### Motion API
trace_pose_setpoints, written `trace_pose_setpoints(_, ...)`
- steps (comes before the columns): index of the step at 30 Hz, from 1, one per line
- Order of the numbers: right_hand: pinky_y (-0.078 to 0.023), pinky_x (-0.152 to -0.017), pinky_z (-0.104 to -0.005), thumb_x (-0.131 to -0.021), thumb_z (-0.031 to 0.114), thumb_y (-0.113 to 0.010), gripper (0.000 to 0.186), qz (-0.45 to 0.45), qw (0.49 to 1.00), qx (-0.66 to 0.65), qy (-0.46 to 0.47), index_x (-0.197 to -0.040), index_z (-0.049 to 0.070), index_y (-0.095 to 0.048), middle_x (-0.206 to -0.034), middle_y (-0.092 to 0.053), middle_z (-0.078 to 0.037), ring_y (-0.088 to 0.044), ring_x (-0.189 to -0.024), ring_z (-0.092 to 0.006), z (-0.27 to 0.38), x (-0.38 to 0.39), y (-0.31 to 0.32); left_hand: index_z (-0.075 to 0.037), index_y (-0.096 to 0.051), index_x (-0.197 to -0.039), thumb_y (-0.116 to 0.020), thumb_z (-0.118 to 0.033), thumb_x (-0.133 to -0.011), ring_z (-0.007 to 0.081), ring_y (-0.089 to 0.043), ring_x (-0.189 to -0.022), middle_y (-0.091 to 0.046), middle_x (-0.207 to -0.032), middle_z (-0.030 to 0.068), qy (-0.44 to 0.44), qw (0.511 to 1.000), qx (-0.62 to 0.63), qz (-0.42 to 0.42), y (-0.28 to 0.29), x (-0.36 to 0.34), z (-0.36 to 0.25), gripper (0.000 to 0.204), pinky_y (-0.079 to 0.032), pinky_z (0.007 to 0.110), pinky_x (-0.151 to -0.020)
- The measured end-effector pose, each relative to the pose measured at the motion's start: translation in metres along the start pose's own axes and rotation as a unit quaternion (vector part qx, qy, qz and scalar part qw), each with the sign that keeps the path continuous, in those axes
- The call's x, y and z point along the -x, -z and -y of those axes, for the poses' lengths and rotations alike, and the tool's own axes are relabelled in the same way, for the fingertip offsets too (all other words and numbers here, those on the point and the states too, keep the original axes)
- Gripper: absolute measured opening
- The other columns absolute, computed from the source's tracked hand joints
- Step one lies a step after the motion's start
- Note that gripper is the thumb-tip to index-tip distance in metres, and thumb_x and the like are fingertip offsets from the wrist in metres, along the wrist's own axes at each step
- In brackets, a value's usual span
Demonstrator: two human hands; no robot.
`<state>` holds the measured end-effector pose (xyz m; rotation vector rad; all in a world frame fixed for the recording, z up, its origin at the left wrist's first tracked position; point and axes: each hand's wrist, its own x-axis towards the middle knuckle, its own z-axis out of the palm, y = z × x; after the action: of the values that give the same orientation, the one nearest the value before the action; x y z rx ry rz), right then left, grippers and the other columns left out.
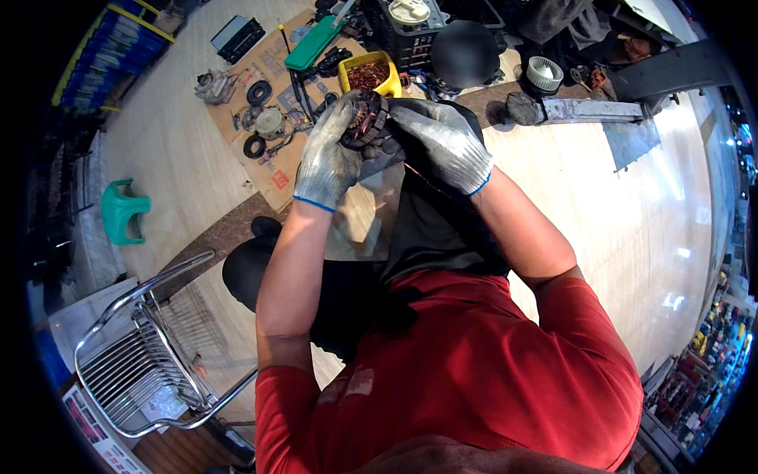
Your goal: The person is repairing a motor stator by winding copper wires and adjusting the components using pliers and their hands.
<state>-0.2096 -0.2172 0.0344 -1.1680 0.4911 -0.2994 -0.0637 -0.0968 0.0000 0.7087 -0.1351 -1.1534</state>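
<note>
My left hand (325,152), in a grey-white knit work glove with a blue cuff, is closed around the left side of a stator (365,120). This is a dark ring-shaped core with reddish copper windings, held up above my lap. Just right of it is my right hand (444,141), gloved alike, its fingers bent together toward the ring. What those fingers pinch, if anything, is hidden, and I cannot tell whether they touch the ring. Behind the stator stands a cut-open yellow container (392,82) holding reddish copper-coloured scraps.
A cardboard sheet (229,118) bears a round metal housing (270,122), black rings (259,93) and a green case (312,43). At right are a white blower wheel (545,74) and a long metal jack (592,110). A green stool (125,212) and chrome chair (146,359) stand left.
</note>
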Motion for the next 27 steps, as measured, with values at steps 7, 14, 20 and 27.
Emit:
trace_pose_setpoints(7, -0.052, -0.084, -0.0413, -0.089, 0.043, -0.061, 0.054, -0.093, 0.915, 0.387, 0.060, -0.125, 0.003, -0.061, -0.105, -0.068, -0.024, -0.067, -0.097, -0.0372, 0.005, 0.014, -0.008, -0.004, -0.047, -0.138, -0.058, -0.008, -0.095, 0.0264, -0.061, -0.117, -0.061, -0.128, 0.0169, -0.048, 0.991, -0.094, -0.086, -0.026, 0.008, 0.006, 0.045, -0.053, 0.030, -0.096)
trace_pose_setpoints(14, -0.051, -0.086, -0.0433, -0.090, 0.038, -0.060, 0.048, -0.100, 0.899, 0.421, 0.070, -0.122, 0.002, -0.062, -0.112, -0.066, -0.025, -0.064, -0.104, -0.0387, 0.007, 0.022, -0.007, 0.001, -0.041, -0.140, -0.055, -0.009, -0.097, 0.0259, -0.061, -0.114, -0.055, -0.131, 0.0179, -0.075, 0.973, -0.219, -0.017, -0.011, 0.000, -0.001, 0.047, -0.055, 0.041, -0.095)
trace_pose_setpoints(20, -0.051, -0.079, -0.0402, -0.091, 0.033, -0.059, 0.039, -0.053, 0.931, 0.345, 0.111, -0.111, 0.001, -0.067, -0.101, -0.068, -0.021, -0.066, -0.093, -0.0355, 0.007, 0.023, 0.008, 0.008, -0.040, -0.140, -0.061, -0.003, -0.081, 0.0221, -0.061, -0.109, -0.058, -0.124, 0.0182, -0.102, 0.954, -0.278, 0.052, -0.030, 0.011, -0.013, 0.063, -0.052, 0.033, -0.096)
trace_pose_setpoints(27, -0.052, -0.073, -0.0356, -0.091, 0.031, -0.059, 0.038, -0.053, 0.950, 0.298, 0.069, -0.108, -0.001, -0.067, -0.090, -0.068, -0.018, -0.068, -0.080, -0.0243, -0.001, 0.023, 0.011, 0.008, -0.039, -0.140, -0.063, -0.004, -0.077, 0.0210, -0.061, -0.109, -0.057, -0.125, 0.0183, -0.082, 0.934, -0.343, 0.057, -0.031, 0.014, -0.018, 0.068, -0.051, 0.031, -0.096)
